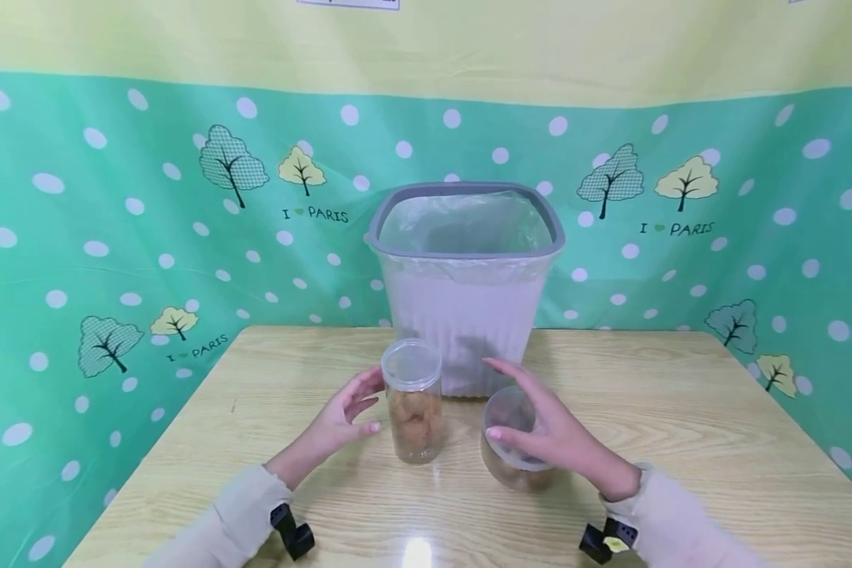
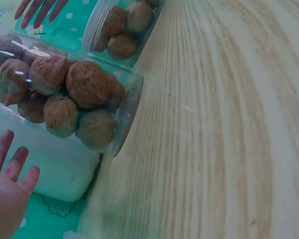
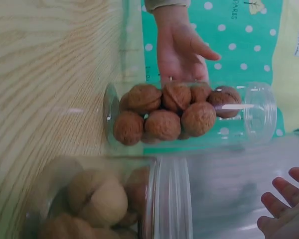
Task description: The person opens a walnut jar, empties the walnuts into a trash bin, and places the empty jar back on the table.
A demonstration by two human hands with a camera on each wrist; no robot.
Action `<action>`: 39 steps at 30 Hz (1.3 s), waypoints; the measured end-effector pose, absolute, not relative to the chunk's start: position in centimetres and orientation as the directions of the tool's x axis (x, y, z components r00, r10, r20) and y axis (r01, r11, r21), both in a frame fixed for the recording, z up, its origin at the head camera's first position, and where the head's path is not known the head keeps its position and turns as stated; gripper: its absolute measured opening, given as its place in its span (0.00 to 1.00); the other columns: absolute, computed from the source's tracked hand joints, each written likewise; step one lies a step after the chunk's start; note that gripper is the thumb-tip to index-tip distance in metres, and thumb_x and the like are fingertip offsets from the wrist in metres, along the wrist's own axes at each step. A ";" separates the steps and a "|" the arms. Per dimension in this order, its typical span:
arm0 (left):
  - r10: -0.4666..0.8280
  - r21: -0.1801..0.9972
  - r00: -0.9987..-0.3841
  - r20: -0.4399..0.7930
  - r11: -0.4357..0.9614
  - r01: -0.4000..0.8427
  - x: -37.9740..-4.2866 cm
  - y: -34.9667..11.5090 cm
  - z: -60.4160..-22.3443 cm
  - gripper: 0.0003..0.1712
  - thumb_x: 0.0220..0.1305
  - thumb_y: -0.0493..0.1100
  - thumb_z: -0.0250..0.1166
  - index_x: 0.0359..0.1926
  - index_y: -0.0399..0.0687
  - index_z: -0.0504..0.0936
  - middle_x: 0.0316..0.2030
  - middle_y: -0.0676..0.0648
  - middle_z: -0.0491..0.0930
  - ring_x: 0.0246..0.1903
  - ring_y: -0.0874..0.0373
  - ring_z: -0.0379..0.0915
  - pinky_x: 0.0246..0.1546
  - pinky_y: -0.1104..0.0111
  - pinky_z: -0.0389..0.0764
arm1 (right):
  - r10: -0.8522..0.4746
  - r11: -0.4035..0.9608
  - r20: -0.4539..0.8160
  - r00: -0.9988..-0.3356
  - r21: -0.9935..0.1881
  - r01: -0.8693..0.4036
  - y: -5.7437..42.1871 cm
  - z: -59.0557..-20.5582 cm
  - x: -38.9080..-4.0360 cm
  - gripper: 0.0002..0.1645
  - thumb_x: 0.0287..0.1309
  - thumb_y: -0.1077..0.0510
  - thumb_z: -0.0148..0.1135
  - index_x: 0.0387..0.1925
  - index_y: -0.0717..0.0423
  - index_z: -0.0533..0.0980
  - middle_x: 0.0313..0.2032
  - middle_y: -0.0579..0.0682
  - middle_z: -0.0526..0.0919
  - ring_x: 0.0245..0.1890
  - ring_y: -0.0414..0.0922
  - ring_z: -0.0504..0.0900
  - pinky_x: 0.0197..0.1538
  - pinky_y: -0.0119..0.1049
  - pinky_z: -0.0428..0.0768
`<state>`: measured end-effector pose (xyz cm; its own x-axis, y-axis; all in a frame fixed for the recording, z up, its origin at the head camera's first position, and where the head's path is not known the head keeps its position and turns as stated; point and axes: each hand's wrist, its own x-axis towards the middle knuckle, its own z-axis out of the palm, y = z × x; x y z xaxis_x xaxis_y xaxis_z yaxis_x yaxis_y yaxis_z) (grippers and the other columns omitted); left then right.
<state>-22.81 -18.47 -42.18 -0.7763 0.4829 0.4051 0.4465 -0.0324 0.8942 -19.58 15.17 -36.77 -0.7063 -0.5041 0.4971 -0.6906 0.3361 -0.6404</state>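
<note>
A tall clear jar of walnuts (image 1: 416, 422) stands upright on the table with its lid on. My left hand (image 1: 341, 418) is just left of it, fingers spread and loosely bent around that side. In the left wrist view, a gap shows between the left fingers (image 2: 15, 162) and the jar. A shorter, wider jar (image 1: 514, 472), also with walnuts inside, stands to the right. Over and beside this shorter jar is my right hand (image 1: 554, 430), thumb and fingers apart. Part of the shorter jar is hidden behind that hand. The right wrist view shows the right fingers (image 3: 289, 191) relaxed.
Behind the jars stands a white waste bin (image 1: 461, 315) with a grey rim and a clear plastic liner. The wooden table (image 1: 291, 355) ends at a green dotted curtain (image 1: 312, 276) at the back and sides.
</note>
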 end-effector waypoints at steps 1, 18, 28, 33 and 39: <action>0.483 0.897 -0.778 0.401 -0.033 0.442 -22.7 -18.4 -42.2 0.46 0.55 0.37 0.68 0.68 0.28 0.52 0.63 0.25 0.59 0.60 0.66 0.63 0.63 0.59 0.64 | -0.502 0.333 0.496 -0.709 -0.646 -0.687 14.9 -36.8 -19.6 0.48 0.49 0.57 0.70 0.70 0.52 0.57 0.68 0.58 0.61 0.68 0.56 0.58 0.62 0.64 0.60; 0.490 0.951 -0.823 0.286 -0.040 0.306 -22.1 -16.5 -42.9 0.52 0.53 0.43 0.71 0.67 0.25 0.50 0.62 0.24 0.59 0.57 0.68 0.64 0.59 0.75 0.65 | -0.404 0.307 0.400 -0.823 -0.788 -0.534 9.7 -35.4 -19.5 0.45 0.53 0.46 0.67 0.69 0.47 0.57 0.68 0.44 0.61 0.68 0.45 0.59 0.67 0.49 0.59; 0.473 0.972 -0.865 0.165 0.069 0.223 -22.2 -15.5 -43.5 0.55 0.52 0.42 0.72 0.72 0.34 0.45 0.68 0.32 0.54 0.66 0.40 0.53 0.66 0.56 0.59 | -0.326 0.241 0.365 -0.872 -0.860 -0.450 7.1 -34.7 -21.0 0.45 0.49 0.51 0.71 0.67 0.53 0.61 0.65 0.50 0.66 0.66 0.48 0.62 0.69 0.48 0.57; 0.461 0.978 -0.880 0.112 0.106 0.180 -22.3 -15.0 -43.6 0.57 0.51 0.42 0.72 0.73 0.38 0.45 0.71 0.37 0.49 0.69 0.41 0.45 0.68 0.49 0.49 | -0.339 0.212 0.353 -0.872 -0.875 -0.436 6.3 -34.4 -21.8 0.47 0.48 0.55 0.72 0.67 0.58 0.60 0.65 0.54 0.66 0.66 0.49 0.62 0.69 0.44 0.56; 0.455 0.977 -0.884 0.108 0.114 0.178 -22.5 -14.5 -44.1 0.56 0.52 0.43 0.72 0.73 0.43 0.46 0.71 0.40 0.50 0.70 0.43 0.45 0.68 0.48 0.48 | -0.360 0.223 0.330 -0.873 -0.878 -0.424 5.7 -34.3 -22.1 0.47 0.48 0.54 0.72 0.67 0.60 0.60 0.64 0.56 0.67 0.64 0.52 0.66 0.65 0.47 0.64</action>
